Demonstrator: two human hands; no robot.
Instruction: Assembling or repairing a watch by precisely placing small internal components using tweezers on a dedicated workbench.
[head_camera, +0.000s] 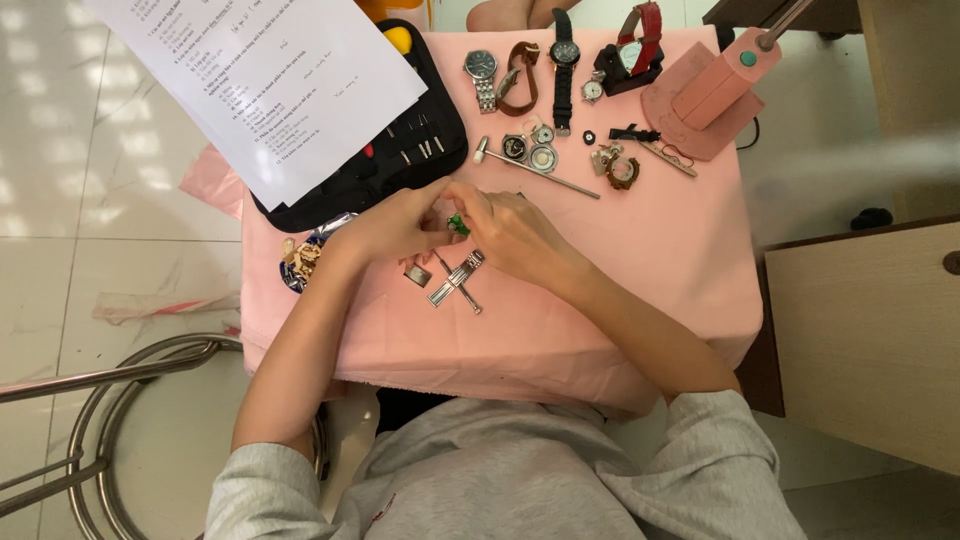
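Pink cloth covers the table (660, 260), and the little green part (458, 224) sits pinched between my left hand (395, 226) and right hand (520, 235), fingertips pressed together on it. Neither hand's nearer; metal watch band (457, 279) lies just below.

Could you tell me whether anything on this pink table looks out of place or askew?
Yes: the sheets of paper lie askew over the black tool case, hiding much of it and hanging past the pink table edge. Both hands meet around a small green piece; watches and parts lie scattered behind.
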